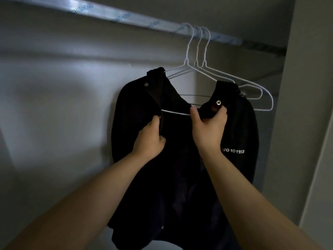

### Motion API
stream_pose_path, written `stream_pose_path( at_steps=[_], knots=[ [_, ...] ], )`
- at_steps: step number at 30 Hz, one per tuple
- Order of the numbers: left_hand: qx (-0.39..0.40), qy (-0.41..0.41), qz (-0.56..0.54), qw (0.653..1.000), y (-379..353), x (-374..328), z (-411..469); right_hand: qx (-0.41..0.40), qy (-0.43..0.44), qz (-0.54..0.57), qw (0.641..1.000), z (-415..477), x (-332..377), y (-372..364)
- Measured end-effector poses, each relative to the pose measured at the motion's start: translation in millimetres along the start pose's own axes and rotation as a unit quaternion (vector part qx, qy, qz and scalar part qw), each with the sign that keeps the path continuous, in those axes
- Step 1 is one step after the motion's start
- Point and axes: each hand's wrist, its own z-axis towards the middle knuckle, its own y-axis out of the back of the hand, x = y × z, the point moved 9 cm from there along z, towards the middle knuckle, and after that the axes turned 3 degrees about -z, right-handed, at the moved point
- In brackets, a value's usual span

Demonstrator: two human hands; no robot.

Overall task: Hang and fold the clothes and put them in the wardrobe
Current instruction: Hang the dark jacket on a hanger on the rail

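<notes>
A black jacket (180, 168) with metal snaps and white lettering hangs on a white wire hanger (187, 66) from the wardrobe rail (126, 18). My left hand (150, 139) grips the jacket's left front edge below the collar. My right hand (209, 127) grips the right front edge beside a snap, its thumb by the hanger's bottom wire. The jacket front is open between my hands.
Two more white wire hangers (259, 94) hang without clothes on the same rail, just to the right. The wardrobe's pale back wall (63, 105) lies to the left and its side panel (306, 105) stands close on the right.
</notes>
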Motion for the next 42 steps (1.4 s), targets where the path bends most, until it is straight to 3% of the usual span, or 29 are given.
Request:
stream_pose_path(
  at_steps=[7, 19, 25, 32, 38, 42],
  knots=[
    [0.030, -0.012, 0.066, 0.997, -14.7, 1.8, -16.1, -0.039, -0.073, -0.053, 0.995, 25.5, -18.1, 3.9],
    [0.075, 0.083, -0.041, 0.993, -71.0, 24.2, -52.2, -0.045, -0.093, -0.183, 0.978, -2.3, -100.1, 31.3],
    [0.175, 0.121, -0.042, 0.976, -126.1, 41.2, -98.3, 0.056, -0.104, -0.224, 0.967, -44.0, -149.8, 27.3],
    [0.243, 0.176, -0.139, 0.944, -179.3, 55.7, -148.0, 0.132, -0.121, -0.336, 0.925, -106.0, -198.9, 23.7],
    [0.267, 0.196, -0.172, 0.928, -187.5, 65.7, -182.5, 0.167, -0.180, -0.304, 0.920, -124.3, -228.6, 24.5],
    [0.249, 0.198, -0.204, 0.926, -184.2, 65.6, -189.0, 0.185, -0.174, -0.192, 0.948, -135.1, -216.7, 16.5]
  ],
)
